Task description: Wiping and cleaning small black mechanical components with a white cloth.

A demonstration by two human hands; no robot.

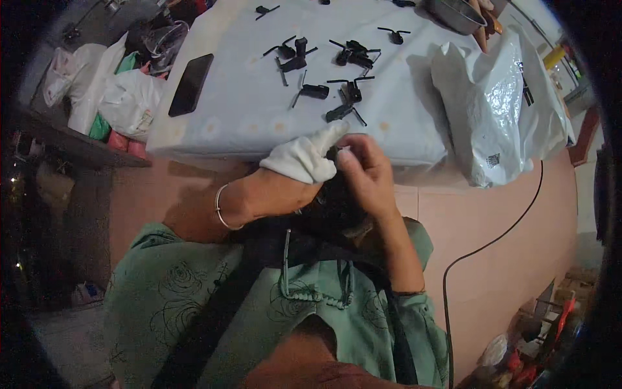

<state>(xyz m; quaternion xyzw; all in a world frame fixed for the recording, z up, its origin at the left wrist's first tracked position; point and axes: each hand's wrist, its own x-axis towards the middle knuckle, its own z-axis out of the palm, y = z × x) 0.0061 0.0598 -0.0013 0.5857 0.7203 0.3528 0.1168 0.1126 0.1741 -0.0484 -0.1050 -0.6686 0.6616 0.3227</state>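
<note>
My left hand (301,157) wears a white cloth glove, with a bangle at the wrist, and is closed at the table's near edge. Bare and pinched, my right hand (368,170) meets it, thumb and fingers drawn together against the gloved fingertips. Something small and dark shows between the two hands, mostly hidden by the fingers. Just beyond them on the table lies a small black plastic piece with a thin rod (338,113). Several similar black pieces with rods, such as one short-bodied piece (315,91), are scattered farther off.
A white cloth covers the table (240,97). A black phone (191,84) lies at its left. On the right, a large white plastic bag (479,117) hangs over the edge; a metal bowl (453,14) sits behind it. Plastic bags (129,104) fill a left shelf. A black cable (492,245) crosses the floor.
</note>
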